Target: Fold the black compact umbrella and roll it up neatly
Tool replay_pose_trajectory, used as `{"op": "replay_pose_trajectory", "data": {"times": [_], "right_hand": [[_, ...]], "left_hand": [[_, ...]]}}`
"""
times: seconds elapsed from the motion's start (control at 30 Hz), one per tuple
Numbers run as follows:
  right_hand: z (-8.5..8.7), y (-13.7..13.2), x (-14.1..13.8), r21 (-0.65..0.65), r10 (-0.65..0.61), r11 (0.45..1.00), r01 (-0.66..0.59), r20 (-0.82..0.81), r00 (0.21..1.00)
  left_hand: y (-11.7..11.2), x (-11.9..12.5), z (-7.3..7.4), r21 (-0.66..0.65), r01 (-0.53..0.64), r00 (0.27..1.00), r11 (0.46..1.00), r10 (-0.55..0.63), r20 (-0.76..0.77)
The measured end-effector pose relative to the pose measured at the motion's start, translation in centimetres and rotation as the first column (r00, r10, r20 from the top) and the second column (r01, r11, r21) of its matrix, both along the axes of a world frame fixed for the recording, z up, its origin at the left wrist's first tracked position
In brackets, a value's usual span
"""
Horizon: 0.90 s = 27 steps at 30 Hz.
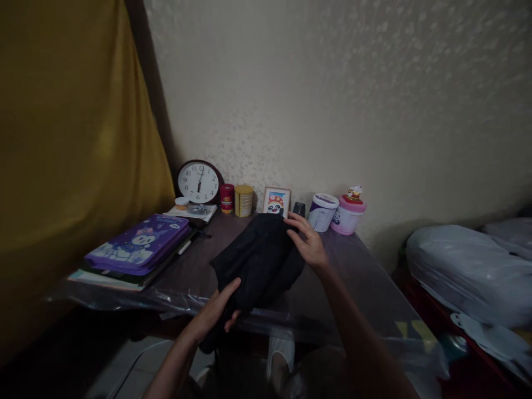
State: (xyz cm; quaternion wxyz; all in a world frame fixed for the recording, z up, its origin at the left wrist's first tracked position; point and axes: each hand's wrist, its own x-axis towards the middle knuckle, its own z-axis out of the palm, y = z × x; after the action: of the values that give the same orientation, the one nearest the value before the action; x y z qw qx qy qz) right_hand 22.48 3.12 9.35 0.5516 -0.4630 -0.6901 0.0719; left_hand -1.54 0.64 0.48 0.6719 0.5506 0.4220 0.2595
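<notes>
Black cloth [257, 260] hangs in loose folds between your hands, above the near part of the table [353, 277]; exactly what kind of item it is, you cannot tell from this view. Your left hand [218, 309] is clamped on its lower left side, thumb on top and fingers curled beneath. Your right hand [307, 241] is at the upper right edge, fingers slightly spread with the tips at the fabric; whether they pinch it, you cannot tell. To handle it well, let the left grip serve as the anchor and smooth one fold at a time with the right fingertips. Light tension should be enough, as slack fabric may bunch. Mind the picture frame [276, 202] behind the cloth, since a wide sweep could knock it. To its right stand a white and purple tub [323, 215] and a pink tub [347, 220] topped by a figurine [354, 193]. To its left are a yellow tin [243, 201], a red tin [226, 198] and a round clock [195, 180]. Nearer you on the left, a purple case [139, 244] lies on a stack, with a pen [184, 247] beside it. Farther out hang a yellow curtain [75, 166] on the left and, on the right, lie bulging plastic bags [461, 277]
</notes>
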Motion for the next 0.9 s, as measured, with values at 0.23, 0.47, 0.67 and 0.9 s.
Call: {"op": "replay_pose_trajectory", "data": {"times": [0.23, 0.47, 0.67, 0.9], "right_hand": [[-0.9, -0.4, 1.7, -0.158, -0.193, 0.975, 0.158, -0.241, 0.951], [-3.9, -0.2, 2.5, -0.652, -0.242, 0.754, -0.078, -0.386, 0.89], [-5.1, -0.6, 1.9, -0.72, -0.078, 0.613, -0.326, -0.466, 0.881], [-5.0, 0.3, 2.2, -0.592, -0.216, 0.805, 0.039, -0.231, 0.949]], "left_hand": [[0.9, -0.6, -0.4, -0.077, -0.082, 0.991, 0.994, 0.089, 0.095], [1.2, -1.5, 0.1, -0.168, -0.07, 0.989, 0.983, 0.09, 0.115], [1.4, -1.8, 0.2, -0.171, -0.072, 0.991, 0.983, 0.09, 0.102], [1.7, -1.6, -0.8, -0.034, -0.148, 0.983, 0.988, 0.151, 0.102]]}}
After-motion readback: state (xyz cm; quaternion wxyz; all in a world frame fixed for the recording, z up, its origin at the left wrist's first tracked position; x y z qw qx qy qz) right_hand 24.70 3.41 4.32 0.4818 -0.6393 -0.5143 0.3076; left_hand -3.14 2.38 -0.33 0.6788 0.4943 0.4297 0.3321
